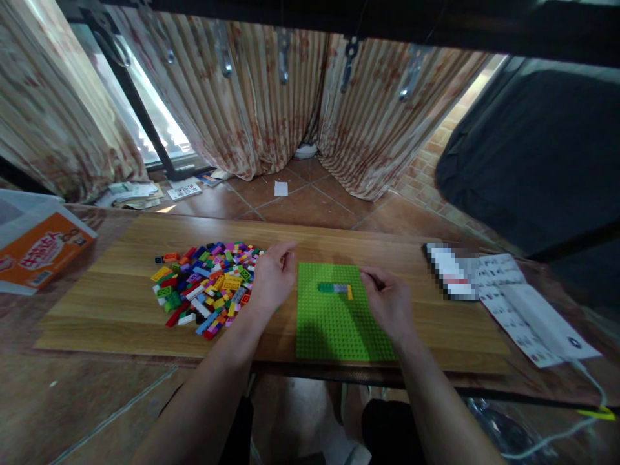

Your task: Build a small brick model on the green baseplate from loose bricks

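Note:
My left hand (275,276) hovers at the right side of a heap of mixed toy building bricks (213,284). Its fingers curl in toward the thumb; whatever they hold, if anything, is hidden. A bright green studded baseplate (324,332) lies in front of me on the wooden board. Attached near its top is a short row of bricks: a green brick (325,287), a grey brick (341,288) and a yellow brick (349,292) at the right end. My right hand (390,302) is closed at the plate's upper right edge, its fingertips partly hidden.
The wooden board (111,290) carries bricks and plate. At its right lie a blurred-out phone-like object (450,271), a printed sheet (506,278) and a white device (547,316) with a cable. An orange and white bag (43,248) stands at left. Curtains (252,97) hang beyond.

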The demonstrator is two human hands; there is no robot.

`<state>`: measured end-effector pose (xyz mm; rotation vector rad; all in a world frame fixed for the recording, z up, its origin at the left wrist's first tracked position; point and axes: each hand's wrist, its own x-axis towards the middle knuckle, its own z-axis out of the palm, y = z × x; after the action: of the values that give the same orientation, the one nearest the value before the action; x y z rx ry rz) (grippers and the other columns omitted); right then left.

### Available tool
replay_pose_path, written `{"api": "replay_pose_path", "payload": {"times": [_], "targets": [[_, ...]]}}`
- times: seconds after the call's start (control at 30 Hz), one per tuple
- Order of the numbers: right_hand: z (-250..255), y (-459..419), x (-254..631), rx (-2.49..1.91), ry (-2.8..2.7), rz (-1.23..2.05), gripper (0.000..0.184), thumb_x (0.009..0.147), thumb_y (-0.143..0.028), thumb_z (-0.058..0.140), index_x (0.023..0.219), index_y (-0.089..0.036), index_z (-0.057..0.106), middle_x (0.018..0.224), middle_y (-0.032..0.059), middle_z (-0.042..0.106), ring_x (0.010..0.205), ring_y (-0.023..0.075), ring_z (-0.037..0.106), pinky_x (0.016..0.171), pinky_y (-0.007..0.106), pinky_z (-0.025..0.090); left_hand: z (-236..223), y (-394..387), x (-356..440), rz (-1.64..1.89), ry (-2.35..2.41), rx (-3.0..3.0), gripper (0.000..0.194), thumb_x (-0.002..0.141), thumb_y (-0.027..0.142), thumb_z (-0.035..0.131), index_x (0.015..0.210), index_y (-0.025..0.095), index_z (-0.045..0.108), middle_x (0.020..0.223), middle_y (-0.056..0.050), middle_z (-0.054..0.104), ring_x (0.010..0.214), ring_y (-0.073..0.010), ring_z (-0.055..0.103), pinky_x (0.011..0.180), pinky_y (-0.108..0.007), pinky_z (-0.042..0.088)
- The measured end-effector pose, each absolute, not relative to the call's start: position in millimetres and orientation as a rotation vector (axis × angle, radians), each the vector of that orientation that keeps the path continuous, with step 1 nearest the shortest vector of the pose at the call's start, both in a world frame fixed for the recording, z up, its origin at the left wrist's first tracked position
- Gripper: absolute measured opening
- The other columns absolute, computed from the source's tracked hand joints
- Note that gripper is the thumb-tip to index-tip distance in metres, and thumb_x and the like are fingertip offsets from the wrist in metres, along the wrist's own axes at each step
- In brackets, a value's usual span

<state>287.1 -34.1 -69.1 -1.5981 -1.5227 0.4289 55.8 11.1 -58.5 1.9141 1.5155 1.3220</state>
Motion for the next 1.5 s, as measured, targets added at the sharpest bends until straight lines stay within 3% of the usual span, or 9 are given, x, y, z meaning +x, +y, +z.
{"api": "replay_pose_path", "payload": {"times": [0.4, 0.57, 0.93, 1.17, 1.5], "targets": [[-73, -58, 202, -1.385, -2.005, 0.475, 0.02, 0.092, -0.026, 0.051, 0.094, -0.024, 0.071, 0.087, 0.0044, 0.069, 0.08, 0.017, 0.064, 0.075, 0.029, 0.049, -49, 25, 23, 1.693, 1.441, 1.177, 0.021, 0.076, 0.024, 0.062, 0.091, 0.014, 0.072, 0.086, -0.006, 0.075, 0.074, -0.015, 0.067, 0.071, -0.027, 0.054], [-81, -62, 174, -1.322, -2.152, 0.506, 0.018, 0.092, -0.027, 0.053, 0.097, -0.023, 0.071, 0.093, 0.0054, 0.068, 0.089, 0.0187, 0.062, 0.08, 0.029, 0.048, -50, 26, 19, 1.7, 1.442, 1.149, 0.02, 0.075, 0.024, 0.063, 0.09, 0.014, 0.073, 0.086, -0.005, 0.075, 0.075, -0.015, 0.067, 0.073, -0.027, 0.054], [-87, -45, 144, -1.501, -2.069, 0.455, 0.02, 0.09, -0.032, 0.056, 0.097, -0.021, 0.071, 0.092, 0.0079, 0.068, 0.089, 0.0224, 0.061, 0.081, 0.035, 0.047, -49, 21, 15, 1.674, 1.41, 1.17, 0.018, 0.077, 0.024, 0.063, 0.088, 0.015, 0.073, 0.087, -0.006, 0.074, 0.082, -0.0167, 0.068, 0.076, -0.028, 0.055], [-86, -38, 133, -1.536, -2.035, 0.534, 0.019, 0.089, -0.022, 0.054, 0.099, -0.02, 0.069, 0.099, 0.0092, 0.068, 0.096, 0.0239, 0.061, 0.086, 0.036, 0.047, -48, 21, 15, 1.642, 1.421, 1.147, 0.018, 0.076, 0.023, 0.064, 0.089, 0.014, 0.073, 0.085, -0.005, 0.074, 0.078, -0.0155, 0.068, 0.075, -0.028, 0.055], [-80, -49, 159, -1.51, -1.906, 0.578, 0.021, 0.09, -0.018, 0.048, 0.102, -0.017, 0.065, 0.099, 0.0096, 0.069, 0.09, 0.0226, 0.063, 0.081, 0.035, 0.049, -43, 15, 21, 1.543, 1.35, 1.182, 0.017, 0.076, 0.021, 0.064, 0.088, 0.014, 0.073, 0.08, -0.004, 0.073, 0.07, -0.0129, 0.065, 0.069, -0.024, 0.053]]}}
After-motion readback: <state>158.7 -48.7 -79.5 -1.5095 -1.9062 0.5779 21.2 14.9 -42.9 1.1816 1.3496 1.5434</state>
